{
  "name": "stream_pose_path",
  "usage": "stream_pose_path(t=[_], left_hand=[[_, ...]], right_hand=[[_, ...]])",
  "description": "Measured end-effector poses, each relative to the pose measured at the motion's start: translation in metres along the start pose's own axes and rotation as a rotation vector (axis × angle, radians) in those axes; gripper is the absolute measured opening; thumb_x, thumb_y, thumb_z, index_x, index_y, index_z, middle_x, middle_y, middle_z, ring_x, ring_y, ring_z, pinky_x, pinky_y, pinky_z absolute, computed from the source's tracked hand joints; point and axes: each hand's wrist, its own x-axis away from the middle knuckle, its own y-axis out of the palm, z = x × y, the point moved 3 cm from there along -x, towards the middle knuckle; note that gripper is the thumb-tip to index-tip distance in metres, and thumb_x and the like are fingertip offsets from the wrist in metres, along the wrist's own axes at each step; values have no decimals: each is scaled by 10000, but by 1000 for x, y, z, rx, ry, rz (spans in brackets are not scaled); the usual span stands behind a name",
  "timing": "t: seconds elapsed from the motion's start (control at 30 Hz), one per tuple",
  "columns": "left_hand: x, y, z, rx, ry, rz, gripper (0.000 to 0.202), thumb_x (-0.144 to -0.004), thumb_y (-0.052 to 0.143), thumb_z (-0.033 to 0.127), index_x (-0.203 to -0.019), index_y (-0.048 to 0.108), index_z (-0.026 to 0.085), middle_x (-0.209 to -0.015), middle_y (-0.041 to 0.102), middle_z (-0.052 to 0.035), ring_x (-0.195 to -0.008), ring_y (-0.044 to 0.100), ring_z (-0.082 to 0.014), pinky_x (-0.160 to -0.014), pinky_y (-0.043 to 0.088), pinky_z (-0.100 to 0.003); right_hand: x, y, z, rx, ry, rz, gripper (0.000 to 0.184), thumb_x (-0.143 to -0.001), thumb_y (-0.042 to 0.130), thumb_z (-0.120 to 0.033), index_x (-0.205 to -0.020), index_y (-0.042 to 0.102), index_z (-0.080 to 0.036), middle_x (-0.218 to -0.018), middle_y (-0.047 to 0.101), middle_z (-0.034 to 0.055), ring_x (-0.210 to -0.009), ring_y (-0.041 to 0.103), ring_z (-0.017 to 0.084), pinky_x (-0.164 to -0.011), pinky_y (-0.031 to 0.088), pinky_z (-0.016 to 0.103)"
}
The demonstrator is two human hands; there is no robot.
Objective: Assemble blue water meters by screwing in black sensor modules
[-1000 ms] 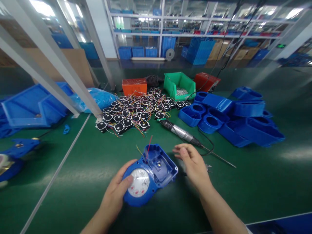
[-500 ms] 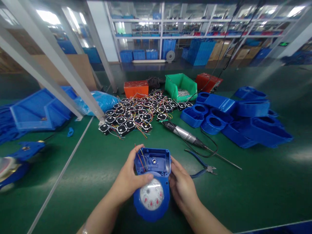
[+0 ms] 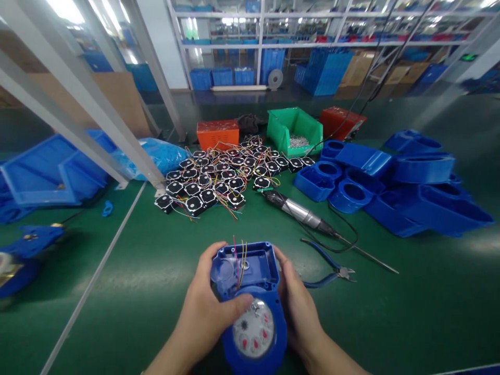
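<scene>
I hold a blue water meter (image 3: 250, 297) in both hands just above the green table (image 3: 156, 271). Its white dial with red marks faces up nearest me. The open blue compartment at its far end shows thin red and yellow wires sticking up. My left hand (image 3: 207, 312) wraps the meter's left side, thumb lying across the top by the dial. My right hand (image 3: 299, 307) grips the right side. Blue-handled pliers (image 3: 328, 268) lie just right of my right hand.
A corded electric screwdriver (image 3: 300, 213) lies beyond the pliers. A heap of black modules with coloured wires (image 3: 222, 177) sits mid-table. Behind are an orange box (image 3: 217, 134), a green bin (image 3: 294, 130) and a red box (image 3: 341, 122). Blue housings (image 3: 390, 182) pile up right; blue trays (image 3: 50, 169) left.
My right hand came off the table and closed on the meter. Both hands turned the meter so its dial points at me, and drew it closer. The pliers now lie uncovered.
</scene>
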Motion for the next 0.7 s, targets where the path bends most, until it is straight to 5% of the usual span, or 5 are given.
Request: stream_pose_path(t=[0.17, 0.5, 0.7], left_hand=[[9, -5, -2, -134, 51, 136, 841, -549, 719, 383, -1254, 282, 242, -1268, 391, -111, -1089, 472, -307, -917, 384, -507], [11, -10, -7, -214, 7, 179, 820, -533, 705, 398, -1224, 307, 204, -1267, 391, -125, -1136, 426, -323, -943, 358, -512], [11, -6, -3, 23, -95, 99, 859, -518, 716, 395, -1234, 279, 207, -1134, 504, -106, -967, 551, -290, -855, 437, -472]], right_hand=[[8, 4, -4, 172, -41, -83, 575, -827, 456, -497, -1302, 243, -252, -1255, 395, 79, -1098, 461, 203, -915, 414, 344], [8, 16, -14, 289, 42, -103, 734, -741, 604, -409, -1319, 197, -211, -1202, 424, 98, -983, 521, 191, -849, 421, 304], [1, 13, -11, 312, 43, -116, 767, -704, 626, -423, -1313, 203, -230, -1194, 428, 102, -931, 542, 200, -790, 444, 306]])
